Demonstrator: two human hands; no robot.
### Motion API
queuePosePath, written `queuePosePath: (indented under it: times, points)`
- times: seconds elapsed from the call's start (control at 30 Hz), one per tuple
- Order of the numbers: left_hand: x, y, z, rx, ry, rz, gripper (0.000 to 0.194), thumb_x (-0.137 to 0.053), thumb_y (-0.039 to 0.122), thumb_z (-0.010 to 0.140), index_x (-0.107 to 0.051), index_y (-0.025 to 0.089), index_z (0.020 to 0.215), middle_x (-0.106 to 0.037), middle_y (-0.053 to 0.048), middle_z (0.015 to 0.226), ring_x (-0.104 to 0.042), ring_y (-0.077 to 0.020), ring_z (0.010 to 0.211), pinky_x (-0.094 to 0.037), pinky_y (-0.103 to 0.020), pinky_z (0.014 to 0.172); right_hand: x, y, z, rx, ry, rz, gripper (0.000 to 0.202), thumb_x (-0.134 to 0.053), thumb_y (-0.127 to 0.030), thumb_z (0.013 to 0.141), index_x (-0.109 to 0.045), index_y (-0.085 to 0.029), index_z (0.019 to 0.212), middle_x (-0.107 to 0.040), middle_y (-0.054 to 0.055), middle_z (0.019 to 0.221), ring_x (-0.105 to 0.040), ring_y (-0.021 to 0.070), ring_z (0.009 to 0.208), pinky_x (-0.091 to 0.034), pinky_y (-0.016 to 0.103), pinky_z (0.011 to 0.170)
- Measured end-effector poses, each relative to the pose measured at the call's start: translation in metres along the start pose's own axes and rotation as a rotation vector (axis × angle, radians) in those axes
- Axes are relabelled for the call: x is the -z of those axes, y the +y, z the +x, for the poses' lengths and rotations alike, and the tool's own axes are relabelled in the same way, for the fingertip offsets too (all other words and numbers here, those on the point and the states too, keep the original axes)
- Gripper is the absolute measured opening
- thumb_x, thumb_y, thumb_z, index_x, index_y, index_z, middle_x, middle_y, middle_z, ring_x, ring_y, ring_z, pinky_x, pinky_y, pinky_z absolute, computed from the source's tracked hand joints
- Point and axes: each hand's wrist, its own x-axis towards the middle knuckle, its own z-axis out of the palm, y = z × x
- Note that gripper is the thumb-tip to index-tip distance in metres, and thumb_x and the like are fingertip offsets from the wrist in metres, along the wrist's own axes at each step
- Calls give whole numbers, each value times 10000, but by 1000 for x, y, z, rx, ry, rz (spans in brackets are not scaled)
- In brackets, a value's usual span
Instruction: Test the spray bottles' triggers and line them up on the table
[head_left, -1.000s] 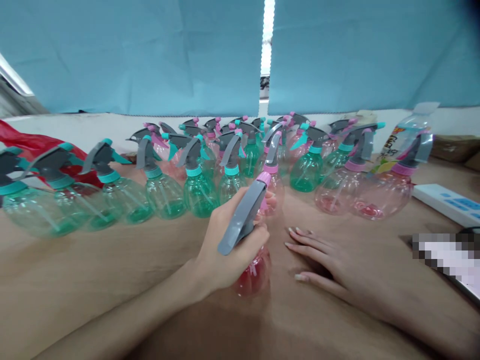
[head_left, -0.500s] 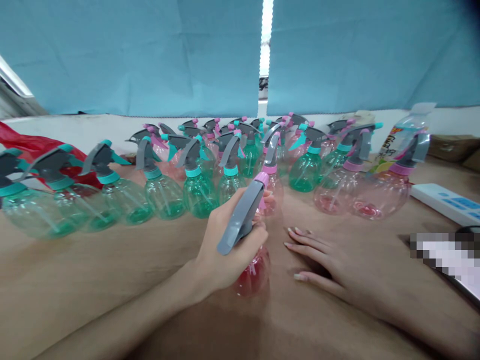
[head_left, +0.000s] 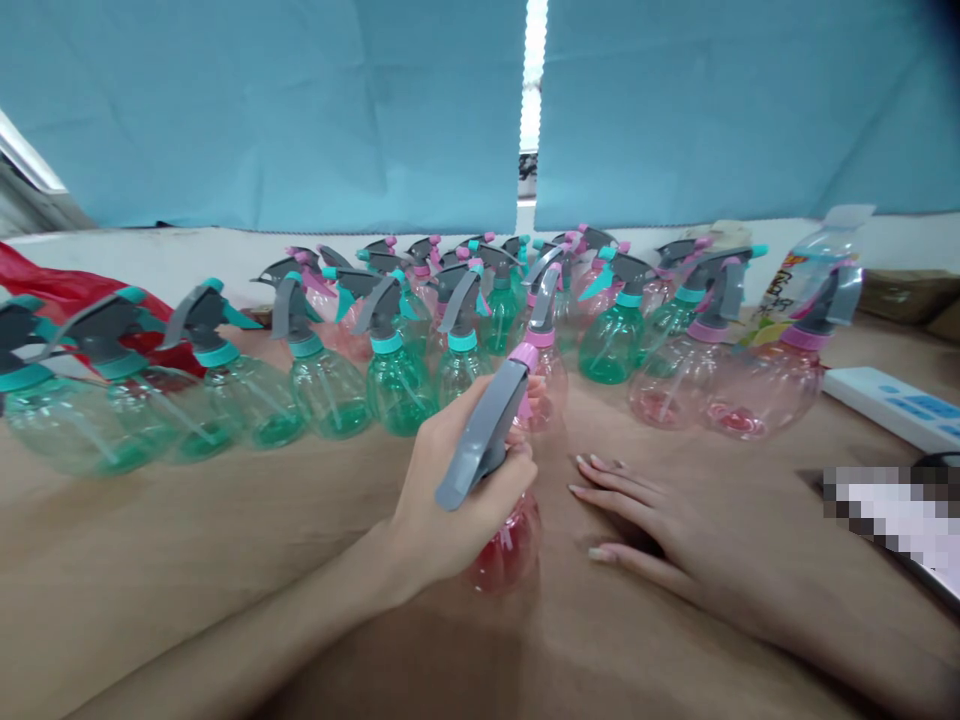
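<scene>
My left hand (head_left: 450, 480) is wrapped round the neck of a pink spray bottle (head_left: 504, 556) with a grey sprayer head and a pink nozzle. The bottle stands on the brown table (head_left: 300, 540), its collar hidden behind my fingers. To its right my right hand (head_left: 652, 520) lies on the table with fingers stretched out, apart from the bottle. Just beyond my left hand stand a clear-green spray bottle (head_left: 459, 372) with a turquoise collar and another pink spray bottle (head_left: 553, 385).
Several green spray bottles (head_left: 401, 390) form a row to the left, with more pink and green ones behind. At right are a labelled plastic bottle (head_left: 814, 255), a white power strip (head_left: 892, 400) and a blurred-out phone-like object (head_left: 892, 530). Red plastic (head_left: 82, 290) lies at left.
</scene>
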Motion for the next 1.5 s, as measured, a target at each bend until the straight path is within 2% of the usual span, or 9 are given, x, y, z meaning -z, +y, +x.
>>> queuePosePath:
  times: [0.1, 0.3, 0.53, 0.73, 1.0, 1.1, 1.3, 1.5]
  points:
    - [0, 0, 0, -10, 9, 6, 123, -478, 146, 751, -497, 234, 835, -506, 44, 656, -536, -142, 611, -428, -273, 547, 1, -1, 1, -6, -3, -1, 533, -490, -511, 898, -466, -253, 1363, -384, 58, 1473, -330, 265, 1351, -323, 496, 1089]
    - [0, 4, 2, -6, -18, -85, 339, -491, 104, 733, -554, 237, 1038, -585, 31, 752, -533, -129, 604, -489, -283, 635, 2, -2, 1, -12, 5, 8, 528, -499, -506, 893, -470, -261, 1360, -400, 58, 1463, -346, 272, 1342, -328, 501, 1084]
    - [-1, 1, 3, -30, -9, -100, 314, -516, 90, 740, -571, 215, 1023, -615, 6, 831, -577, -149, 718, -498, -301, 729, 2, 0, 0, 2, -22, -59, 536, -464, -514, 908, -460, -237, 1367, -374, 57, 1476, -334, 252, 1350, -326, 483, 1090]
    - [-1, 0, 4, -49, -12, -87, 348, -527, 95, 753, -558, 222, 1076, -635, -1, 870, -576, -147, 705, -504, -310, 738, 3, 0, -1, -12, -20, -48, 539, -483, -517, 898, -471, -239, 1359, -377, 51, 1477, -331, 254, 1352, -320, 480, 1095]
    - [-1, 0, 3, -65, 0, -99, 208, -532, 139, 800, -542, 206, 997, -598, 0, 844, -560, -150, 729, -492, -301, 742, 3, -2, -1, -16, -22, -56, 538, -489, -511, 896, -473, -235, 1357, -387, 59, 1470, -346, 261, 1343, -331, 492, 1084]
    - [-1, 2, 3, -62, -10, -133, 213, -525, 115, 797, -529, 201, 992, -590, 10, 841, -550, -137, 723, -478, -282, 731, 2, -2, 0, -4, -12, -56, 538, -490, -509, 895, -475, -231, 1356, -394, 65, 1465, -350, 264, 1341, -339, 495, 1079]
    - [2, 6, 2, -32, -54, -148, 132, -514, 100, 788, -519, 195, 878, -533, 37, 737, -481, -110, 599, -428, -261, 616, 2, -2, 2, 3, -6, -72, 542, -473, -509, 902, -485, -204, 1350, -399, 79, 1458, -360, 272, 1333, -342, 501, 1073]
    - [2, 7, 4, -37, -70, -198, 147, -492, 74, 760, -487, 201, 836, -552, 30, 802, -502, -106, 624, -436, -259, 635, 4, -3, 2, -3, -48, -118, 561, -428, -536, 914, -464, -205, 1365, -375, 70, 1468, -346, 264, 1340, -340, 498, 1072]
